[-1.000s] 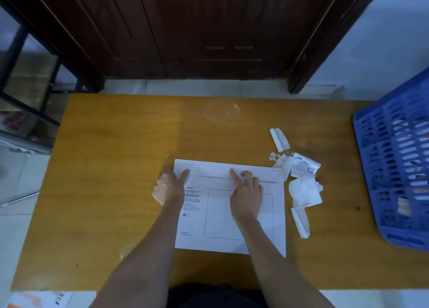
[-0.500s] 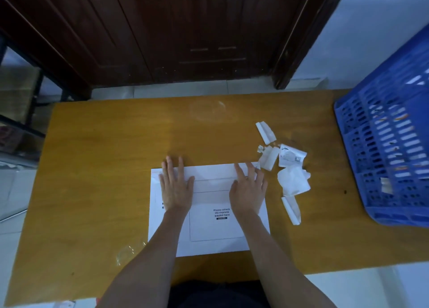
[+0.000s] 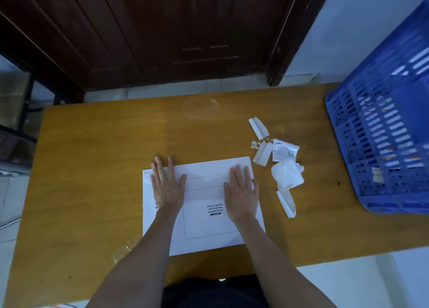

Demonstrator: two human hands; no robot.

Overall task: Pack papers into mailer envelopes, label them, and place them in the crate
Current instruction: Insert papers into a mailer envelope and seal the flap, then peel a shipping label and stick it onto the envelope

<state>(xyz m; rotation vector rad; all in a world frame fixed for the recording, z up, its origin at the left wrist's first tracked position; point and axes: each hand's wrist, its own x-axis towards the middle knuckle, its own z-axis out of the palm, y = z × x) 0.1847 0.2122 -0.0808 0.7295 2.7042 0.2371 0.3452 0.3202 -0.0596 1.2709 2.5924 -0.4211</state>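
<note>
A white mailer envelope (image 3: 204, 224) lies flat on the wooden table (image 3: 92, 168), flap folded down, with a printed box reading "Please attach sto express waybill here". My left hand (image 3: 166, 183) lies palm down on its left upper part, fingers spread. My right hand (image 3: 241, 189) presses flat on its right upper part. Neither hand grips anything. A blue slatted plastic crate (image 3: 380, 150) stands at the table's right end, with white pieces showing through its slats.
Torn backing strips and crumpled label scraps (image 3: 278, 161) lie between the envelope and the crate. A clear bit of plastic film (image 3: 121, 252) sits near the table's front edge. A dark wooden door (image 3: 185, 34) stands behind the table, a dark shelf frame (image 3: 16, 113) at left.
My left hand went from a loose fist to flat on the envelope. My right hand went from pointing fingers on the flap to a flat palm; both slid outward.
</note>
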